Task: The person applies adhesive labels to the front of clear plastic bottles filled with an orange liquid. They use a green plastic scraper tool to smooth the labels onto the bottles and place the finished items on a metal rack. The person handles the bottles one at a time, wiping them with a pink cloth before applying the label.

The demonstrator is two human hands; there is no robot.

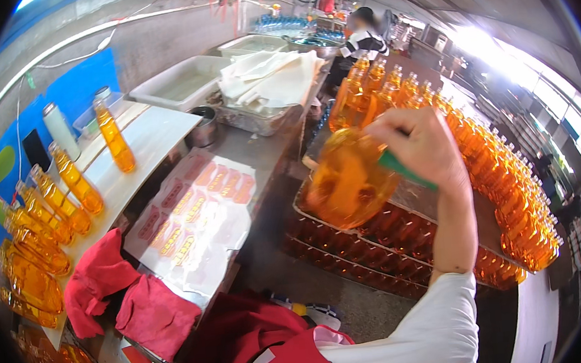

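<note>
From my remote view, the tabletop (267,149) carries a printed sheet (200,213), presumably spread flat for easy reach, while an amber bottle (346,180) beside it sits gripped, seemingly for steadiness, in my right hand (422,142), a green scrap (407,170) beneath, my left hand unseen.

A metal table (270,150) bears a label sheet (196,214), a metal cup (205,129) and a tray (258,123).
</note>
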